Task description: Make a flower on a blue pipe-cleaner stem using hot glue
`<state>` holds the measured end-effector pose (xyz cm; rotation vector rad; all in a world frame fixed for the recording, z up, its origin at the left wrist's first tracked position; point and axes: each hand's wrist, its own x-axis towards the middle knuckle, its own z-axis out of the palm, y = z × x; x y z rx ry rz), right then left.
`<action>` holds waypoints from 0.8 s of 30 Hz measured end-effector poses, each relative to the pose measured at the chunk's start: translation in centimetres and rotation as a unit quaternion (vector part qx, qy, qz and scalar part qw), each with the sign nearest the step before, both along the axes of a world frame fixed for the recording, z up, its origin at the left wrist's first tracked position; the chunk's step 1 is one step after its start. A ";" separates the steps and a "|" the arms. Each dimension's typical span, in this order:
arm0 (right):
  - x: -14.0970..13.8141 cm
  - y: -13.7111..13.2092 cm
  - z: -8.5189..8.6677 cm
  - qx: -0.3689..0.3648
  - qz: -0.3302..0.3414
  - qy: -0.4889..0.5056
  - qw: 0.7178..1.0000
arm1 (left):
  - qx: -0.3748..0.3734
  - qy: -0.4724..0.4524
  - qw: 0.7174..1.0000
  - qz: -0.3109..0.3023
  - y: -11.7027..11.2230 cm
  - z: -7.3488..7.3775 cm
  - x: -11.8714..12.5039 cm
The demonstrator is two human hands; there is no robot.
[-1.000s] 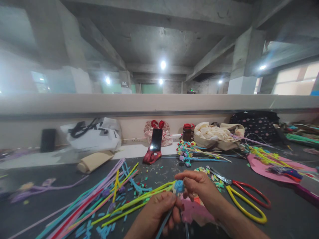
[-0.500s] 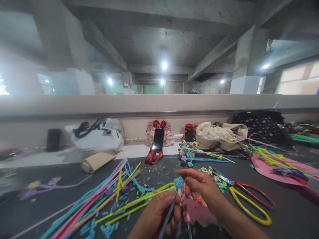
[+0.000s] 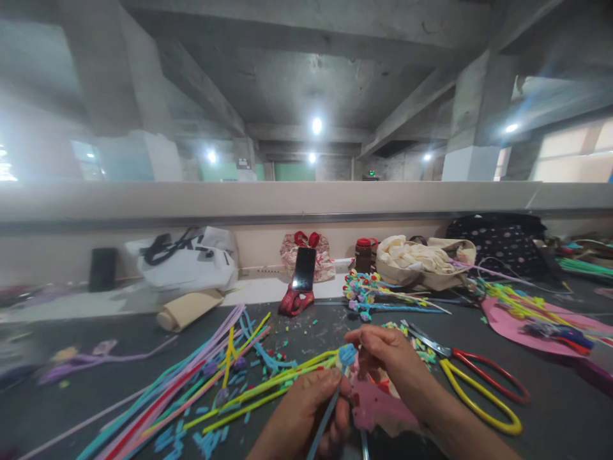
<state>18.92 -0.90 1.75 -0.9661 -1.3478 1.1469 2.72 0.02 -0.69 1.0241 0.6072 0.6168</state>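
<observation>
My left hand pinches a blue pipe-cleaner stem just below its bunched blue head. The stem slants down toward me. Close beside that head, on its right, my right hand has its fingers bent together; what they hold, if anything, is hidden. Under the right hand lies a pink object, partly covered, its kind unclear. Yellow pipe cleaners lie left of my left hand. Scissors with one red and one yellow handle rest to the right, blades parted.
Coloured pipe cleaners and cut blue bits cover the left of the table. Beyond my hands lie finished-looking flower stems and a propped phone. A pink sheet lies right; bags line the wall.
The blue head and my right hand have shifted slightly to the right. My right fingertips are drawn in a little more. The left hand keeps its grip on the stem.
</observation>
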 end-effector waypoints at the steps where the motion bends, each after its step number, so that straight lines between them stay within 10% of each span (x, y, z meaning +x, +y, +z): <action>1: 0.1 0.0 0.0 0.005 0.000 -0.005 1.000 | 0.006 -0.003 1.000 -0.003 0.0 0.0 0.0; 14: -0.3 -0.2 0.2 -0.027 -0.020 0.024 0.999 | -0.017 -0.002 1.000 -0.018 -0.3 0.5 0.0; 24: -0.6 -0.3 0.2 -0.029 -0.017 0.048 0.998 | -0.064 -0.153 0.972 0.165 -1.9 3.6 -0.9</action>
